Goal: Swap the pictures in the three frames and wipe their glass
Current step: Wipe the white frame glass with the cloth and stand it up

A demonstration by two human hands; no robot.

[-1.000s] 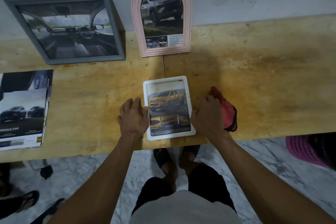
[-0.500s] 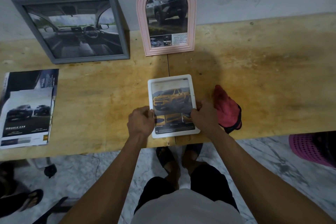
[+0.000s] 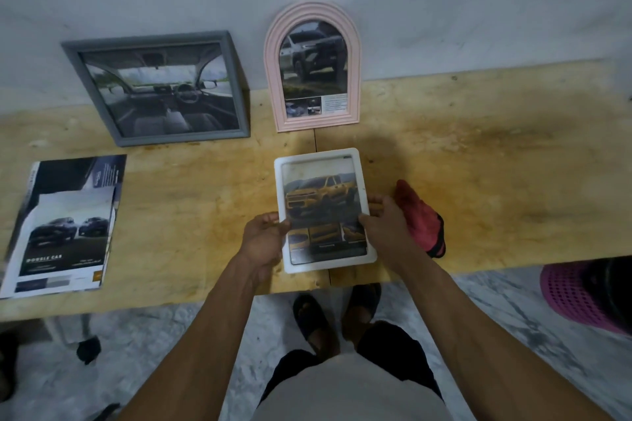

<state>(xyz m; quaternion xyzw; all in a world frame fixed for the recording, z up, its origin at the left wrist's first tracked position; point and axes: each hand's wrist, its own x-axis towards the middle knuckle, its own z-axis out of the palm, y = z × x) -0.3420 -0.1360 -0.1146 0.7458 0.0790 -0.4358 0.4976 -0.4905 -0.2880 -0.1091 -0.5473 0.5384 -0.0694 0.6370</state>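
The head view is showing a person standing at a wooden worktop (image 3: 478, 161) and holding a white frame (image 3: 323, 161) with both hands. The left hand (image 3: 261, 243) is grasping the left edge of the frame, with the thumb lying on the front, and the right hand (image 3: 384, 225) is grasping the right edge in the same way, so each grip is closed on the frame. The frame is in front of the person, near the front edge of the worktop, with a picture of a yellow truck facing up; whether its lower end is resting on the wood or is lifted a little, I cannot tell. Just beside the right hand a red cloth (image 3: 420, 219) is lying on the worktop. At the back, a grey frame (image 3: 68, 48) and a pink arched frame (image 3: 355, 55) are leaning against the wall, each with a car picture inside. On the left a pile of car brochures (image 3: 68, 215) is lying well apart from the hands. In my judgement the step in hand is the work on this white frame, probably the last of the three. The next move is calling either for wiping its glass with the cloth, or for standing it up beside the other two, with a steady hold on both edges so the glass is not slipping.
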